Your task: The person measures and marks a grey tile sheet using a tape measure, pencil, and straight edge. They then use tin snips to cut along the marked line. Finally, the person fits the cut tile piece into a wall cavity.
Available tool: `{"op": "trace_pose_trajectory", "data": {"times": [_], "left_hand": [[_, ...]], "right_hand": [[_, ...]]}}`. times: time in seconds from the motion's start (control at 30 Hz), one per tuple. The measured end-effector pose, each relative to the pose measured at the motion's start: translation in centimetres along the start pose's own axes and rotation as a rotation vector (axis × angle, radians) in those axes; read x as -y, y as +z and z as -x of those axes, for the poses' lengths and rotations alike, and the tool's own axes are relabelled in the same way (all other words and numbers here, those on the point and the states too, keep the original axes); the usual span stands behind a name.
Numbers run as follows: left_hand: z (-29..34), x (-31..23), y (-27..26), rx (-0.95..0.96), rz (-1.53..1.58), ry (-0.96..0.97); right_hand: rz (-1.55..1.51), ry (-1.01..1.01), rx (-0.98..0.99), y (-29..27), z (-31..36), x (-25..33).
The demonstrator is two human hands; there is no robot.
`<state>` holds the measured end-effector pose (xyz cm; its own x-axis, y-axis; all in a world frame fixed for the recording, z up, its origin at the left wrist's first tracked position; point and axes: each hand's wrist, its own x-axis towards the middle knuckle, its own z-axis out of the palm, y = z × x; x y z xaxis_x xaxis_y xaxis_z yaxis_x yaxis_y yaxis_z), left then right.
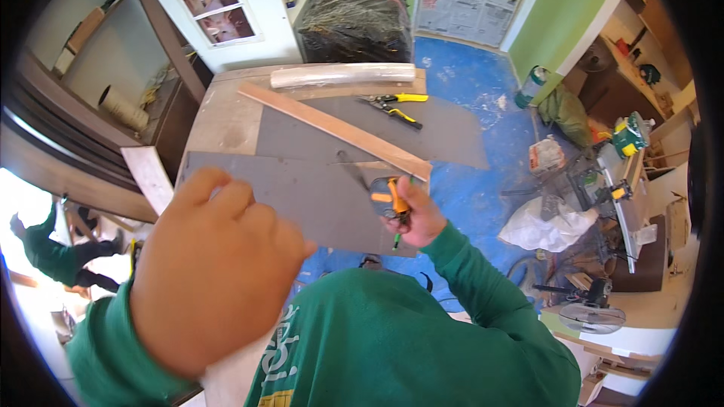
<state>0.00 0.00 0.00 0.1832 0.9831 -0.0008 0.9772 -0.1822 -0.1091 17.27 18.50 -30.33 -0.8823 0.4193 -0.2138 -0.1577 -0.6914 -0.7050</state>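
My left hand is raised close to the camera, fingers curled into a fist; whatever may be inside is hidden. In my right hand is a grey and orange tape measure, held above the near end of a long wooden strip. A thin green-tipped stick pokes out below that hand; its kind is unclear. The strip lies slantwise across dark grey sheets. Beyond it rest yellow-and-black snips and a long wrapped roll.
A black plastic-wrapped stack stands at the back. Blue sheeting covers the floor. To the right are a white sack, a fan and tools. Another person in green is at the far left.
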Motion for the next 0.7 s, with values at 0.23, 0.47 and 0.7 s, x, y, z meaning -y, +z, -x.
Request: {"op": "trace_pose_trajectory", "data": {"times": [0.23, 0.47, 0.7], "left_hand": [[1.6, 0.9, 17.0, -0.263, 0.905, -0.354], [-0.1, -2.5, 22.9, -0.283, 1.419, -0.651], [-2.9, -4.1, 24.2, -0.626, 1.612, -0.685]], "right_hand": [[-0.021, -0.146, -0.165, 4.4, 0.6, 3.1], [-0.031, -0.197, -0.109, 7.4, -1.0, 3.6], [0.198, -0.352, -0.193, 9.5, -0.1, 0.5]]}}
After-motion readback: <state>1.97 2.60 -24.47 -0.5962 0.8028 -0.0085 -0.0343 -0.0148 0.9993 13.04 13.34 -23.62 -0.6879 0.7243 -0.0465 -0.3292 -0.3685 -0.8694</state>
